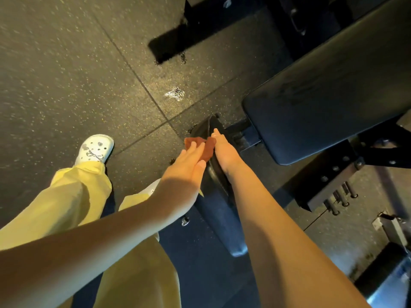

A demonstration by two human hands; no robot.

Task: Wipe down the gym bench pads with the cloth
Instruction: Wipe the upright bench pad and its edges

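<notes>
Left grip (189, 162) is open: fingers straight, flat on the brown-red cloth (206, 150), pressing it onto the round pad (214, 176). Right grip (224, 150) lies edge-on just right of the left one. Its fingers are stretched straight along the same pad and touch the cloth's right edge. The thumb is hidden underneath, but the grip looks open, not wrapped round anything. The cloth sits bunched between both grips, at their fingertips, partly under my left fingers. My two forearms cover most of the round pad, so only its dark rim shows ahead of the fingertips, plus a strip between the wrists. The long black bench pad (329, 92), the main surface, is right of and beyond my right grip and well clear of the cloth. A black bracket (244, 136) runs between it and the round pad. Another dark pad (220, 223) is below my wrists, toward me. The black steel frame (329, 176) with bolts is right of my right forearm, with a few metal pins (342, 197) just beside it. A black foot bar (175, 41) lies far ahead of both grips. The floor (66, 63) is speckled rubber tiles, with a white scuff (175, 93) ahead of the grips. Left of my left grip are a white clog (95, 150), its charms too small to make out, and yellow trousers (77, 196).
</notes>
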